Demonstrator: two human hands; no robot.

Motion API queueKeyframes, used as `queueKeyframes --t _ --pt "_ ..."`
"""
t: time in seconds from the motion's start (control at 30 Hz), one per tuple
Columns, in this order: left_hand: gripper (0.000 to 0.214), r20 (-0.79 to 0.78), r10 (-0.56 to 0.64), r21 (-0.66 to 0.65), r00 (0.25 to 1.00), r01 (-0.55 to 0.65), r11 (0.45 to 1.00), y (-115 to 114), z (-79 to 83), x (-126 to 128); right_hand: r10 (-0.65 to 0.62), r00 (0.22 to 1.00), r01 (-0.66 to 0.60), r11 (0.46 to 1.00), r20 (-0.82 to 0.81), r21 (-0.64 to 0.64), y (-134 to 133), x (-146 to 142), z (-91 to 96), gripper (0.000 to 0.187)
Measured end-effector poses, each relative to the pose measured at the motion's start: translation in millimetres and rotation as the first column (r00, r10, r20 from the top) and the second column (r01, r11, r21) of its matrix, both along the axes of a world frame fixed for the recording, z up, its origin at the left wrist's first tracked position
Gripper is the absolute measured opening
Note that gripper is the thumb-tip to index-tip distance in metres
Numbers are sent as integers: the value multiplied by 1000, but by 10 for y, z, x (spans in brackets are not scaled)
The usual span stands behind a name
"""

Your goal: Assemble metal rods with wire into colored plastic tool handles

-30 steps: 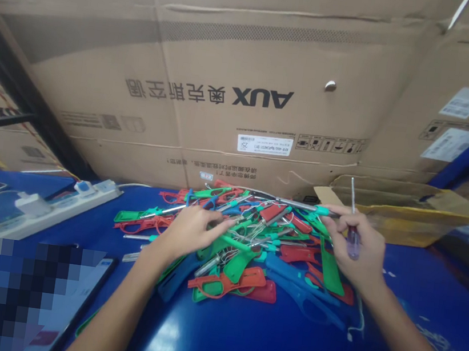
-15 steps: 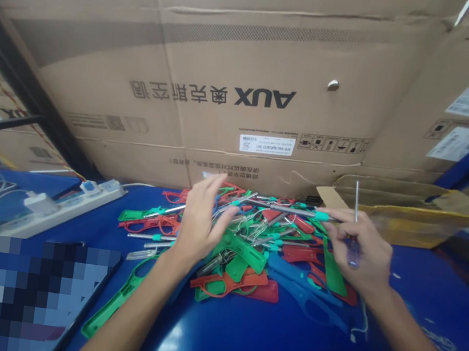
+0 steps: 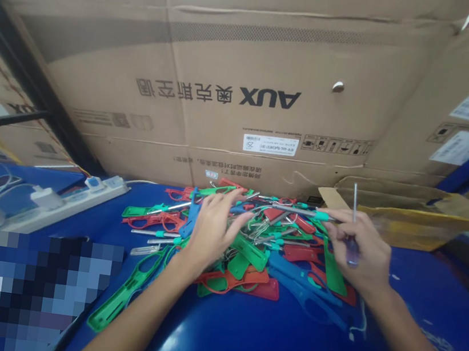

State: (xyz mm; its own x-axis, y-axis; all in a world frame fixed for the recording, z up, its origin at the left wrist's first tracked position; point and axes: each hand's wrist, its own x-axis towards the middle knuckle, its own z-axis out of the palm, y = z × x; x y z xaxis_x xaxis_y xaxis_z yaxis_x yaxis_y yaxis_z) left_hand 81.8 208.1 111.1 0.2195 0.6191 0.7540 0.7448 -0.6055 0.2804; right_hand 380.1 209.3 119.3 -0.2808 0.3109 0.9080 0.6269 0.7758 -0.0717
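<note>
- With the right hand (image 3: 363, 254), grips a screwdriver (image 3: 353, 252) by its translucent purple handle, tucked in against the fingers, metal shaft pointing up past the knuckles.
- Between thumb and forefinger of that same hand, pinches the near end of a metal rod (image 3: 299, 211), just beyond its teal collar (image 3: 322, 216) — held close to level, reaching left over the far side of the heap (image 3: 251, 251).
- With the left hand (image 3: 212, 227), reaches over the left-middle of that heap, fingers bent and thumb spread apart from them; cannot tell whether anything is caught under the fingertips.
- Under and between both hands, on the blue table (image 3: 221, 341), plastic casings (image 3: 302, 254) in green, red and blue, jumbled with more teal-collared rods and thin pale wires.
- At the near edge of the heap, an orange-red casing (image 3: 242, 280) overlapping green and red ones; to its right, blue casings (image 3: 300, 282), near the right wrist.
- Left of the left forearm, a long green casing (image 3: 114, 303), slanting toward the near side.
- Farther left, a white power strip (image 3: 56, 215) with plugs; below it, a flat dark device (image 3: 66, 286), mostly pixelated.
- Behind everything, printed cardboard (image 3: 241, 61); behind the right hand, an open carton (image 3: 413, 229) with yellow tape.
</note>
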Motion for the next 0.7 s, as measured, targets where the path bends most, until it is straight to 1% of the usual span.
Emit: queueKeyframes --t 0.07,0.17,0.27,0.33,0.43,0.57,0.7 --pt "45 9 -15 -50 1000 16 999 -8 -51 64 -8 1000 8 1000 -14 19 -12 10 19 32" --pt "31 38 -51 -78 998 54 996 -13 -142 168 -17 999 18 999 -36 38 -25 10 34 33" --pt "14 95 -56 -63 994 62 996 -24 -211 248 -21 999 23 999 -46 39 -27 6 39 35" --pt "13 117 -51 -43 992 57 997 -36 -219 265 -27 999 28 999 -36 25 -23 14 46 35" --pt "16 104 -62 1 993 62 998 -31 -174 211 -37 999 37 999 -1 -15 -12 53 67 33" --pt "25 23 -108 53 994 106 993 37 -64 27 -18 997 25 995 70 -100 8 140 102 29" --pt "33 -113 -172 28 979 176 984 105 34 -151 18 991 5 985 131 -171 27 217 111 27"
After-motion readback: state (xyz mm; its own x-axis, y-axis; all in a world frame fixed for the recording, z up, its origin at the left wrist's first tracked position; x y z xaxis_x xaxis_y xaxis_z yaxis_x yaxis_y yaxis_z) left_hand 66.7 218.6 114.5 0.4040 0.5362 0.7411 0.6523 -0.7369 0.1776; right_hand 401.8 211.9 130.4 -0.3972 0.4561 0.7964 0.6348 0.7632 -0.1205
